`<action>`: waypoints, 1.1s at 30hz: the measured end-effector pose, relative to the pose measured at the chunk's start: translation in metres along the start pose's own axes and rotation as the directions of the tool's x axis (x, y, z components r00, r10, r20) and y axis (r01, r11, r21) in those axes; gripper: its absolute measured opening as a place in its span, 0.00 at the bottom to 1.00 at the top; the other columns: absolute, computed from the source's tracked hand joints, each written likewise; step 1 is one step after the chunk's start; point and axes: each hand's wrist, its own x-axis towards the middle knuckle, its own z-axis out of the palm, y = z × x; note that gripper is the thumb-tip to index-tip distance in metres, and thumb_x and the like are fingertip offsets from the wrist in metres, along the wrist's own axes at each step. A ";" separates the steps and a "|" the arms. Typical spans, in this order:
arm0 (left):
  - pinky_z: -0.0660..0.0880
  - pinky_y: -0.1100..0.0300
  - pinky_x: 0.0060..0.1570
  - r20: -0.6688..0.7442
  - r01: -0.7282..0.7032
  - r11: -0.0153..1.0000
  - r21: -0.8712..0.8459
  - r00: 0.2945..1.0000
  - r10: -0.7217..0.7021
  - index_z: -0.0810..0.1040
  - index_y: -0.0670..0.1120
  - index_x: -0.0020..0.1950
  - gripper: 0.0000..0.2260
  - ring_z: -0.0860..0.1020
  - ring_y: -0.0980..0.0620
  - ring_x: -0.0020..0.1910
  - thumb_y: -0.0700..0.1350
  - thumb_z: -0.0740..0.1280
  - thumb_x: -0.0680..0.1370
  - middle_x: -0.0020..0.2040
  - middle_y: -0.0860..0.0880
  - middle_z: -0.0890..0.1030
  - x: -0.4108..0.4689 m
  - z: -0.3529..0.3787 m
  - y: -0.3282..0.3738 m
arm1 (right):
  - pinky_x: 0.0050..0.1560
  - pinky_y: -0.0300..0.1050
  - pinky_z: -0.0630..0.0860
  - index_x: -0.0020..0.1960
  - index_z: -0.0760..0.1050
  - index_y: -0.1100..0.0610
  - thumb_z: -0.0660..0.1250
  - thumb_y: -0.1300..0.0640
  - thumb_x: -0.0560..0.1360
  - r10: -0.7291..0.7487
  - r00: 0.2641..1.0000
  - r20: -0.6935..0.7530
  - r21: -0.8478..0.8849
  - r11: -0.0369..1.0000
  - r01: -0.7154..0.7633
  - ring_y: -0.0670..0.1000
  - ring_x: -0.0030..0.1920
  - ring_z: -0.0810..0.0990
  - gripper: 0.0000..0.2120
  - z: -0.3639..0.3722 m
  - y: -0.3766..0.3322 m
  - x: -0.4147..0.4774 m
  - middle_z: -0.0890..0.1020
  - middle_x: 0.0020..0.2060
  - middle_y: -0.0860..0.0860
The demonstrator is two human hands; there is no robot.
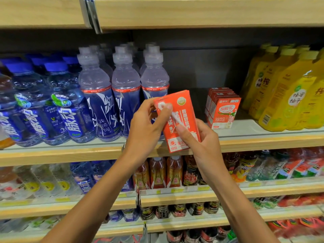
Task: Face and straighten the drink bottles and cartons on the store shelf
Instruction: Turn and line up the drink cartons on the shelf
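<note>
An orange drink carton (pixel 182 109) with a white straw taped across its face is held tilted in front of the middle shelf (pixel 263 141). My left hand (pixel 145 125) grips its left edge, thumb on the upper face. My right hand (pixel 201 139) holds its lower right side, thumb on the straw. Behind it the shelf has a gap. A row of white and red cartons (pixel 222 109) stands to the right of that gap. Blue-labelled sports bottles (pixel 126 92) stand to the left.
Blue-capped water bottles (pixel 57 102) fill the far left of the shelf and yellow juice bottles (pixel 287 92) fill the right. A wooden shelf edge (pixel 192 13) overhangs above. Lower shelves hold red tea bottles (pixel 157 172) and several other drinks.
</note>
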 end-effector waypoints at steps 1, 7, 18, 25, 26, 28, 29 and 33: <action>0.76 0.70 0.43 -0.041 -0.014 1.000 0.025 0.999 0.015 0.74 0.51 0.58 0.20 0.80 0.64 0.50 0.60 0.62 0.71 0.50 0.58 0.80 -0.005 0.001 0.000 | 0.47 0.36 0.79 0.61 0.75 0.54 0.70 0.44 0.68 -0.043 0.998 -0.034 -0.043 0.998 0.042 0.44 0.51 0.82 0.25 0.002 -0.001 -0.002 0.83 0.51 0.46; 0.74 0.74 0.37 -0.131 0.028 0.999 -0.034 0.991 -0.032 0.67 0.51 0.60 0.29 0.79 0.70 0.44 0.62 0.68 0.64 0.44 0.61 0.79 -0.018 0.018 0.012 | 0.41 0.23 0.72 0.57 0.71 0.45 0.71 0.50 0.70 -0.293 0.942 -0.162 -0.228 0.940 0.253 0.32 0.48 0.78 0.17 0.023 -0.003 -0.014 0.78 0.46 0.29; 0.75 0.72 0.36 -0.096 0.127 0.991 -0.039 0.987 -0.130 0.69 0.46 0.62 0.24 0.80 0.67 0.44 0.51 0.73 0.71 0.49 0.54 0.79 -0.009 0.005 0.010 | 0.46 0.31 0.76 0.61 0.71 0.45 0.71 0.47 0.72 -0.145 0.988 0.050 -0.060 0.987 0.148 0.40 0.53 0.80 0.20 0.019 -0.004 -0.018 0.80 0.51 0.38; 0.78 0.53 0.56 0.124 0.120 0.991 -0.052 0.986 -0.112 0.71 0.47 0.65 0.29 0.81 0.51 0.57 0.57 0.71 0.67 0.59 0.48 0.80 -0.003 -0.006 0.011 | 0.56 0.42 0.75 0.65 0.73 0.55 0.69 0.49 0.71 0.115 0.960 0.256 0.048 0.990 -0.132 0.49 0.58 0.80 0.24 -0.001 -0.004 -0.008 0.82 0.56 0.50; 0.78 0.53 0.56 0.130 0.108 0.993 -0.046 0.986 -0.102 0.71 0.47 0.65 0.30 0.80 0.51 0.57 0.57 0.70 0.67 0.59 0.48 0.80 -0.002 -0.006 0.009 | 0.55 0.42 0.75 0.64 0.74 0.56 0.70 0.49 0.70 0.108 0.963 0.247 0.061 0.990 -0.127 0.49 0.57 0.81 0.24 -0.001 -0.003 -0.008 0.83 0.56 0.51; 0.78 0.56 0.55 0.133 0.076 0.996 -0.034 0.989 -0.071 0.72 0.46 0.65 0.27 0.81 0.53 0.56 0.55 0.69 0.69 0.58 0.48 0.81 -0.001 -0.005 0.007 | 0.53 0.40 0.77 0.63 0.75 0.56 0.71 0.51 0.70 0.084 0.973 0.217 0.086 0.991 -0.105 0.50 0.56 0.81 0.23 -0.001 -0.001 -0.010 0.83 0.54 0.51; 0.78 0.59 0.53 0.130 0.061 0.998 -0.024 0.990 -0.057 0.72 0.47 0.63 0.25 0.81 0.55 0.54 0.55 0.69 0.70 0.56 0.49 0.81 -0.001 -0.004 0.005 | 0.53 0.40 0.77 0.63 0.75 0.56 0.71 0.52 0.71 0.072 0.978 0.196 0.092 0.992 -0.091 0.50 0.56 0.82 0.22 -0.001 -0.001 -0.011 0.83 0.54 0.51; 0.74 0.70 0.51 0.115 0.012 0.999 0.036 0.993 -0.016 0.71 0.54 0.60 0.21 0.79 0.67 0.52 0.59 0.67 0.70 0.50 0.60 0.80 -0.002 -0.003 0.006 | 0.49 0.31 0.75 0.61 0.76 0.51 0.76 0.48 0.66 -0.012 0.999 0.040 0.006 1.000 0.012 0.41 0.54 0.81 0.25 0.001 -0.004 -0.013 0.83 0.52 0.43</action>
